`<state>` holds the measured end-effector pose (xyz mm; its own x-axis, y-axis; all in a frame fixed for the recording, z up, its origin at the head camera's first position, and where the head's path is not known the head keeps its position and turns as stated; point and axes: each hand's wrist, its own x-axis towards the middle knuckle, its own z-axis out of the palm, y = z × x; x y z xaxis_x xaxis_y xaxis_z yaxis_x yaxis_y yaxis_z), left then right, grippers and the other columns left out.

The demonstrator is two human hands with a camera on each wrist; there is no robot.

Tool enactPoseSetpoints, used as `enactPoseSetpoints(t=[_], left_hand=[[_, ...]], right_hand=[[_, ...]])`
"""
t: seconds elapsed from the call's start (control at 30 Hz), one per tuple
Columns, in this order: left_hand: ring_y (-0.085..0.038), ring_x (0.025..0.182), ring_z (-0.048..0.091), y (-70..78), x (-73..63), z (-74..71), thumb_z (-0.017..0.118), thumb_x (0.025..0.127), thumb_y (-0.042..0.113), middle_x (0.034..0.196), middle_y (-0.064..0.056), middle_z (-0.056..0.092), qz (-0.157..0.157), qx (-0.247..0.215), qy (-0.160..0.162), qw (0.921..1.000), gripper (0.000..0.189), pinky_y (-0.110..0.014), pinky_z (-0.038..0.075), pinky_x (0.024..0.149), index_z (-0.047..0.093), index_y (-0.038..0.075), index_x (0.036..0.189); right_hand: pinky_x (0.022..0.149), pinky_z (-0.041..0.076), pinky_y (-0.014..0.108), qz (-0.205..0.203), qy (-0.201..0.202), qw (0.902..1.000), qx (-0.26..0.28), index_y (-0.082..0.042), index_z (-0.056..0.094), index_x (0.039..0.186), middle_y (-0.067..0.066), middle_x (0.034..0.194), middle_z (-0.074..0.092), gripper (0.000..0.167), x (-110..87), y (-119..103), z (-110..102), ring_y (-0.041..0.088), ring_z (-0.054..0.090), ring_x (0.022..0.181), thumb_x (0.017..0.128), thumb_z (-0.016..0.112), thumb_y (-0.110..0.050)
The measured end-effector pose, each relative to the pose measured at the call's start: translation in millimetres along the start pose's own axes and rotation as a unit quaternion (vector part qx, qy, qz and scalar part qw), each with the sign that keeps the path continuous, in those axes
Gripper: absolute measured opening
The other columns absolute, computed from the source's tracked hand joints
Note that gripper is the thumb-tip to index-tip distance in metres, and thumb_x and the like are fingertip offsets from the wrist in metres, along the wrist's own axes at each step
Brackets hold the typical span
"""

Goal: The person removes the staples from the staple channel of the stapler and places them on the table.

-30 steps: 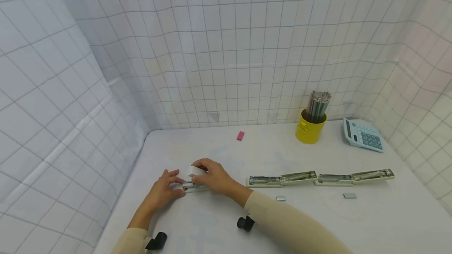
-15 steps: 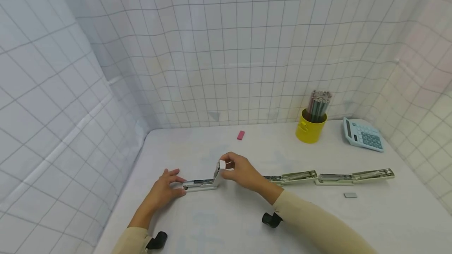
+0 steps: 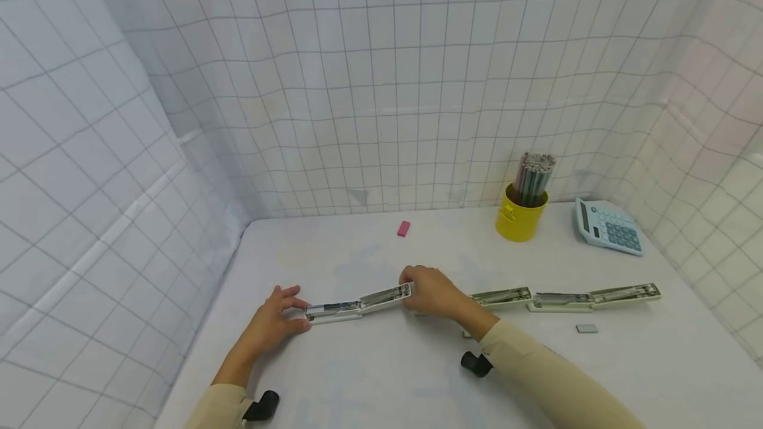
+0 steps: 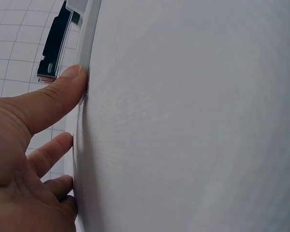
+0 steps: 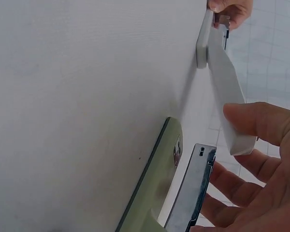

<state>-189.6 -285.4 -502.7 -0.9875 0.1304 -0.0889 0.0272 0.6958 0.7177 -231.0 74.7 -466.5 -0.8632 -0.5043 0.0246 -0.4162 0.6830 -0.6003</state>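
A white stapler point(image 3: 334, 310) lies opened out flat at the left of the table, its metal magazine bared and its top arm swung to the right. My left hand point(image 3: 273, 320) grips the free end of its base, the thumb on the near side and fingers behind. My right hand point(image 3: 434, 291) holds the tip of the swung-back top arm. In the right wrist view the thumb presses on that white arm point(image 5: 224, 82), slightly raised off the table. A pale green stapler point(image 5: 157, 179) lies opened beneath my right hand, its left part hidden in the head view.
Another opened pale green stapler point(image 3: 560, 303) lies farther right. A grey staple strip point(image 3: 587, 328) is in front of it; another small grey piece point(image 3: 467, 334) is half hidden by the right wrist. Behind are a pink eraser point(image 3: 403, 229), a yellow pencil pot point(image 3: 517, 220) and a calculator point(image 3: 610, 229).
My right hand has swung the stapler's top arm from over the base, up through upright and down to the right. The left hand has stayed at the base's end.
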Motion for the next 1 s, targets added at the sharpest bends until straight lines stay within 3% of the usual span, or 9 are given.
enactPoseSetpoints(t=[0.1, 0.23, 0.3, 0.4, 0.5, 0.57, 0.7, 0.87, 1.0], left_hand=[[-0.05, 0.154, 0.004, -1.9, 1.7, 1.0, 0.085, 0.082, 0.019, 0.158, -0.021, 0.041, -0.001, 0.003, -0.001, 1.0, 0.034, -0.073, 0.005, 0.116, 0.075, 0.007, 0.113], [-0.05, 0.154, 0.004, -1.4, 2.2, 0.8, 0.084, 0.083, 0.02, 0.158, -0.021, 0.04, 0.003, 0.008, -0.004, 1.0, 0.034, -0.073, 0.005, 0.116, 0.074, 0.008, 0.114], [-0.05, 0.153, 0.004, -0.8, 1.8, 0.2, 0.083, 0.084, 0.02, 0.158, -0.021, 0.04, 0.004, 0.01, -0.006, 0.9999, 0.034, -0.073, 0.005, 0.116, 0.074, 0.009, 0.114], [-0.05, 0.153, 0.004, 0.1, 0.9, -0.6, 0.083, 0.085, 0.021, 0.159, -0.021, 0.04, 0.004, 0.013, -0.007, 0.9999, 0.033, -0.073, 0.006, 0.116, 0.074, 0.009, 0.115], [-0.05, 0.153, 0.004, -0.5, 0.2, -1.2, 0.082, 0.085, 0.021, 0.159, -0.021, 0.039, 0.001, 0.014, -0.008, 0.9999, 0.033, -0.072, 0.007, 0.116, 0.073, 0.009, 0.115], [-0.049, 0.154, 0.005, -1.7, -0.4, -1.5, 0.082, 0.085, 0.021, 0.159, -0.02, 0.04, 0.0, 0.016, -0.007, 0.9998, 0.033, -0.072, 0.007, 0.116, 0.073, 0.01, 0.115], [-0.049, 0.153, 0.005, -3.4, -0.1, -1.5, 0.082, 0.085, 0.022, 0.158, -0.02, 0.041, 0.005, 0.017, -0.005, 0.9998, 0.032, -0.072, 0.007, 0.116, 0.074, 0.011, 0.114], [-0.051, 0.153, 0.006, -4.8, 1.4, -2.0, 0.082, 0.085, 0.022, 0.157, -0.021, 0.042, 0.007, 0.018, -0.005, 0.9998, 0.032, -0.073, 0.008, 0.116, 0.074, 0.011, 0.114], [-0.052, 0.153, 0.005, -5.9, 1.8, -3.0, 0.083, 0.085, 0.022, 0.158, -0.021, 0.041, 0.008, 0.015, -0.008, 0.9998, 0.033, -0.074, 0.007, 0.115, 0.074, 0.011, 0.114]], right_hand=[[0.082, 0.049, 0.041, 0.004, -0.018, 0.9993, 0.033, -0.01, 0.066, 0.108, 0.007, 0.114, 0.068, 0.024, -1.9, 3.8, -3.7, 0.02, 0.056, 0.089, 0.086, 0.075, -0.01], [0.094, 0.049, 0.046, 0.014, -0.039, 0.9942, 0.099, -0.01, 0.061, 0.135, 0.012, 0.137, 0.061, 0.048, -6.6, 9.3, -21.4, 0.027, 0.057, 0.114, 0.087, 0.068, -0.007], [0.103, 0.047, 0.051, 0.016, -0.017, 0.9907, 0.134, -0.011, 0.056, 0.143, 0.012, 0.142, 0.058, 0.055, -6.7, 9.6, -34.0, 0.031, 0.053, 0.128, 0.088, 0.065, -0.005], [0.106, 0.046, 0.054, 0.016, 0.05, 0.9833, 0.174, -0.01, 0.059, 0.139, 0.011, 0.14, 0.06, 0.047, -1.6, 1.1, -48.9, 0.033, 0.051, 0.133, 0.093, 0.062, -0.006], [0.1, 0.052, 0.048, 0.011, 0.112, 0.9734, 0.2, -0.009, 0.065, 0.13, 0.009, 0.128, 0.067, 0.034, 5.3, -18.2, -51.0, 0.028, 0.059, 0.122, 0.096, 0.064, -0.011], [0.09, 0.056, 0.04, 0.002, 0.124, 0.968, 0.218, -0.008, 0.068, 0.125, 0.008, 0.119, 0.069, 0.028, 10.3, -33.7, -44.5, 0.023, 0.063, 0.109, 0.097, 0.063, -0.013], [0.066, 0.056, 0.03, 0.029, 0.051, 0.9431, 0.327, -0.005, 0.07, 0.118, 0.012, 0.1, 0.071, 0.024, 21.8, -64.0, -15.1, 0.017, 0.065, 0.076, 0.096, 0.062, -0.011], [0.048, 0.047, 0.02, 0.115, -0.075, 0.8854, 0.444, 0.001, 0.068, 0.119, 0.007, 0.079, 0.07, 0.027, 34.0, -84.2, 42.0, 0.01, 0.056, 0.053, 0.095, 0.063, -0.011], [0.043, 0.04, 0.017, 0.147, -0.095, 0.8694, 0.462, 0.003, 0.069, 0.117, 0.004, 0.073, 0.071, 0.027, 38.3, -89.6, 71.8, 0.006, 0.054, 0.049, 0.093, 0.064, -0.009]])
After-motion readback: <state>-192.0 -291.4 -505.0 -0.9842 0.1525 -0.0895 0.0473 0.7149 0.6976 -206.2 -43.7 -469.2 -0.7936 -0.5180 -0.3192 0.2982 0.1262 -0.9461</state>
